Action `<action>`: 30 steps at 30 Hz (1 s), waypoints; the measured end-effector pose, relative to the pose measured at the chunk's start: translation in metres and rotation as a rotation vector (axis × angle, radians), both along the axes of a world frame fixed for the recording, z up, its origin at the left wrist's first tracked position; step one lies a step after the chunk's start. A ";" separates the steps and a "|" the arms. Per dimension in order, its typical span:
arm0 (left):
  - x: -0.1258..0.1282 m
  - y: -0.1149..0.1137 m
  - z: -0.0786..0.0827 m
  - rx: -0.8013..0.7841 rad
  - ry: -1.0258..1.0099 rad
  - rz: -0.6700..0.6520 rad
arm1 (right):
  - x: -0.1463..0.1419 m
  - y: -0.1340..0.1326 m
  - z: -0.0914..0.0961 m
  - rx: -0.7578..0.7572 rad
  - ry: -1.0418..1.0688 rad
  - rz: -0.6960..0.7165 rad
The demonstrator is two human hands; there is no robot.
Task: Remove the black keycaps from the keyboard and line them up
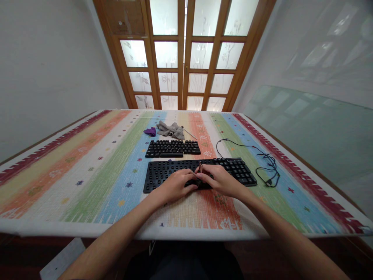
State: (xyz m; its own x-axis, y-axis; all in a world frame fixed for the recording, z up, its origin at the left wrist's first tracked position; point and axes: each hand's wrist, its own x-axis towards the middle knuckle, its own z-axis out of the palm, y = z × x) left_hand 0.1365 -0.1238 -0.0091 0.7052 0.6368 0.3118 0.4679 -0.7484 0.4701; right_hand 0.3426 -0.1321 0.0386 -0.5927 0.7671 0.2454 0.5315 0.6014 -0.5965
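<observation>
A black keyboard [157,175] lies in front of me; most of its left part is stripped to bare switches, while the number pad on the right still has its keycaps. Over its middle, my left hand [178,184] and my right hand [219,179] meet at the fingertips. Both hands are closed in a pinch around something small, thin and dark, largely hidden by the fingers. Just beyond the keyboard, loose black keycaps [171,147] are laid out in rows in keyboard order.
Behind the keycaps sit a crumpled grey cloth [171,130], a purple cloth [150,132] and a thin stick [190,133]. The keyboard's black cable [269,167] coils on the right. A striped tablecloth [84,171] covers the table, whose near edge is under my forearms.
</observation>
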 end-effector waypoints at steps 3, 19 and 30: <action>0.000 0.000 0.000 -0.006 -0.003 -0.013 | 0.007 -0.010 -0.001 0.030 0.011 0.025; 0.006 -0.005 0.000 0.064 0.017 0.040 | 0.006 -0.025 -0.012 0.142 -0.087 -0.068; 0.007 -0.006 -0.003 0.076 0.009 0.059 | 0.000 -0.003 -0.002 -0.162 0.084 -0.234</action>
